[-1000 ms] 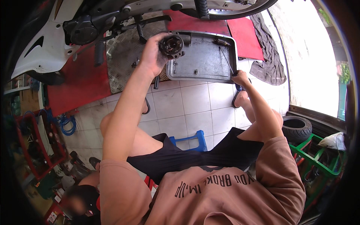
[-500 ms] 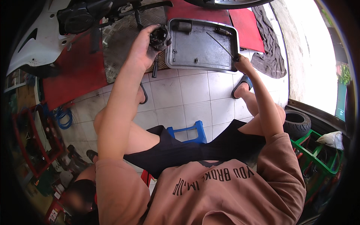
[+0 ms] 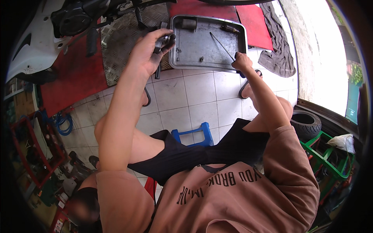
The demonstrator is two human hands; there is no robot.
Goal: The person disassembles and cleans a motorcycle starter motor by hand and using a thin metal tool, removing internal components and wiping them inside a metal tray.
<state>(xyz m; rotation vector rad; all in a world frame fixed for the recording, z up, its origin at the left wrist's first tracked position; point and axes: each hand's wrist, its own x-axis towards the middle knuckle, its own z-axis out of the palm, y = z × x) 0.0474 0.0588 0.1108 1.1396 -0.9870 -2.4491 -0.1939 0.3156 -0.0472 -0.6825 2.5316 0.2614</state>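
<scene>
My left hand (image 3: 144,54) is wrapped round a dark metal part (image 3: 158,46), partly hidden by my fingers, beside the left rim of a shallow metal tray (image 3: 208,67). My right hand (image 3: 243,61) is closed on the dark handle of a long thin rod (image 3: 221,44) at the tray's right side; the rod slants across the tray. In the tray lie a dark cylinder (image 3: 189,24) at the back left, an elongated dark part (image 3: 230,28) at the back right, and small metal pieces (image 3: 201,59) toward the front.
A motorbike (image 3: 70,19) stands beyond red and checker-plate platforms (image 3: 72,81). A dark cloth (image 3: 279,62) lies right of the tray. Around me are a blue plastic step (image 3: 206,134), a tyre (image 3: 307,122), a green frame (image 3: 326,155), a blue hose (image 3: 64,122) and another person (image 3: 85,198) at lower left.
The part in my left hand has moved left, off the tray, and tipped, so its round opening no longer faces up. My right hand has risen along the tray's right side with the rod.
</scene>
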